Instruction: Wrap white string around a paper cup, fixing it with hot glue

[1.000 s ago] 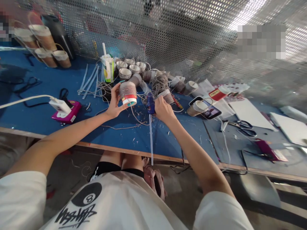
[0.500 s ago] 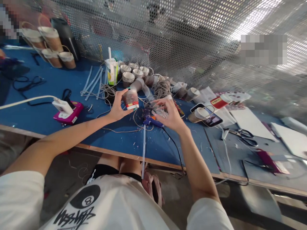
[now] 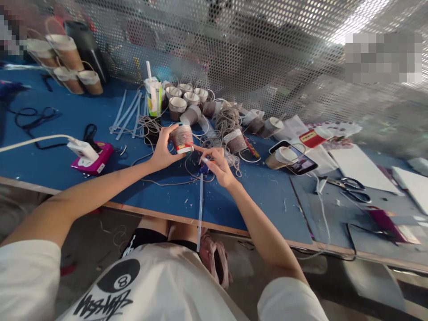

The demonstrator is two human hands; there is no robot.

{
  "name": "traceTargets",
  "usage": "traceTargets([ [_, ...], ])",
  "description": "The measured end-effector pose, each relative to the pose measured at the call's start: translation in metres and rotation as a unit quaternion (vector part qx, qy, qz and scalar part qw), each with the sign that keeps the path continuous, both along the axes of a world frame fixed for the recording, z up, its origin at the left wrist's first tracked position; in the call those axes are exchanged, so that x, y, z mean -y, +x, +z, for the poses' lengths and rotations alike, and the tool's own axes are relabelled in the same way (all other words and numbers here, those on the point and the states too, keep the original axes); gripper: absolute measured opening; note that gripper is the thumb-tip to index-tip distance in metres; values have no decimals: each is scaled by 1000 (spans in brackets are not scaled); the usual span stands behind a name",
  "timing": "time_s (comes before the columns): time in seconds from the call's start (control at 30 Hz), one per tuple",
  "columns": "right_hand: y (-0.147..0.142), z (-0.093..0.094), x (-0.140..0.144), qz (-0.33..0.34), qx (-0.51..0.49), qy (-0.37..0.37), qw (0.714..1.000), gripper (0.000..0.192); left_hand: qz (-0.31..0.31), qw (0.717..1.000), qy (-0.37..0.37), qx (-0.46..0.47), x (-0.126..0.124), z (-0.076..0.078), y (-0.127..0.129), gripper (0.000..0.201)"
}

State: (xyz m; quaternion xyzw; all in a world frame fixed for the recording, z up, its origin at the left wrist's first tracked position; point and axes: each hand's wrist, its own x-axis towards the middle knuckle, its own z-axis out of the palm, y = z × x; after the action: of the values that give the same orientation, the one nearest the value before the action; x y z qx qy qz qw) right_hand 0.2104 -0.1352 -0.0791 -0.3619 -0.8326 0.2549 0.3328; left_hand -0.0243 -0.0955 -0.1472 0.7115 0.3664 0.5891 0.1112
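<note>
Below the table's near edge hangs a pink bag (image 3: 214, 261), close by my legs. A clear stick (image 3: 199, 209) juts out over that edge, running back to the blue glue gun (image 3: 203, 170), mostly hidden under my right hand (image 3: 216, 165). That hand's thumb and forefinger are apart, the forefinger reaching to the low end of the cup (image 3: 182, 136); I can't tell whether it touches. My left hand (image 3: 163, 149) is clamped around the cup's side, holding it tilted above the table (image 3: 170, 203), in from the middle of the near edge. Cord is wound about it, with a red band and white end below.

Left of my hands sits a pink power strip (image 3: 100, 165) with a white plug (image 3: 83, 149); toward the table's right edge lie scissors (image 3: 356, 189) and, further in, a phone (image 3: 309, 165). Past my hands are a heap of cord (image 3: 229, 118), clear glue sticks (image 3: 130, 115) and a drink carton (image 3: 154, 100). A cluster of cups (image 3: 178, 107) stands along the far edge, and brown handled cups (image 3: 92, 82) and a dark bottle (image 3: 88, 49) stand farther left, before a mesh screen (image 3: 234, 44).
</note>
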Motion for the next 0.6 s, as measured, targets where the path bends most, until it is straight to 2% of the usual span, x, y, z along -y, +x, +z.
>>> traceTargets([
  [0.13,2,-9,-9,-94,-95,-3,991,39,-7,1000,-3,-11,1,2,-3,90],
  [0.23,3,-17,-12,-137,-179,7,974,37,-10,1000,-7,-28,0,2,-5,90],
  [0.3,2,-17,-10,-107,-181,10,978,34,-14,999,-14,-38,0,2,-5,90],
  [0.47,-7,-1,7,26,-58,-13,998,34,-34,999,-12,-38,1,2,-4,87],
  [0.53,-10,2,9,38,-51,-16,998,34,-42,999,-9,-32,2,3,-3,87],
  [0.6,-10,0,6,17,-57,-12,998,34,-51,998,-14,-22,2,2,-2,88],
])
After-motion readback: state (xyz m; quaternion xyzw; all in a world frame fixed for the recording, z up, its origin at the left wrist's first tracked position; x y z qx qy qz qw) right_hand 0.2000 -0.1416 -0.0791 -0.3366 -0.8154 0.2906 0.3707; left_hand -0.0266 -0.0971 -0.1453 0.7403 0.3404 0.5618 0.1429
